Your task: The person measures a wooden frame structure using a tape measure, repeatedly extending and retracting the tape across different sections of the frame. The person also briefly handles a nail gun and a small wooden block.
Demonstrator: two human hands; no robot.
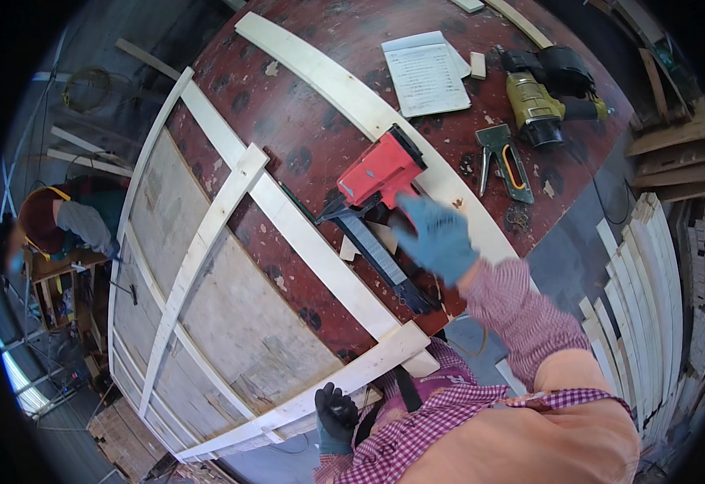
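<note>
R hand (437, 238) has fingers wrapped round red nail gun (380, 169), ctr frame; L hand (336, 419), btm ctr, fingers curled, can't tell if pinching anything. Risk: nose near slat (326, 257) edge; bumped trigger could split it.

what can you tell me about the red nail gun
The red-and-black nail gun has a boxy, apparently plastic body with a black cap, and a dark magazine slanting down to the right. Its nose points left, near a pale slat. The blue-gloved right hand's grip overlaps its right side; how firmly it holds is unclear.
</note>
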